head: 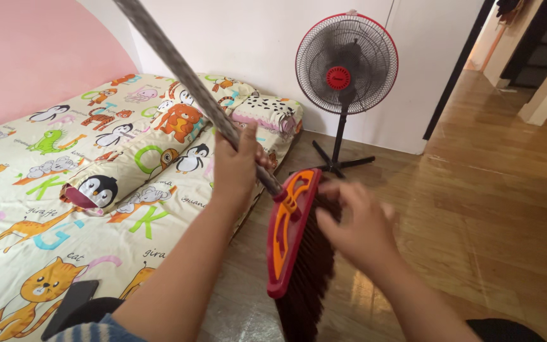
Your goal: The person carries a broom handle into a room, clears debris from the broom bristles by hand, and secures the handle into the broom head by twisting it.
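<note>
Left hand [235,166] grips broom handle [178,73]; right hand [354,223] touches dark bristles [308,266] beside mattress [45,190]

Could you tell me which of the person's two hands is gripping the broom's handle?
The left hand grips the grey broom handle; the right hand instead touches the dark bristles.

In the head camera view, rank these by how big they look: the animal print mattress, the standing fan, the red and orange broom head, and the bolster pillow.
1. Mattress
2. Standing fan
3. Broom head, though its nearness to the camera inflates it
4. Bolster pillow
</note>
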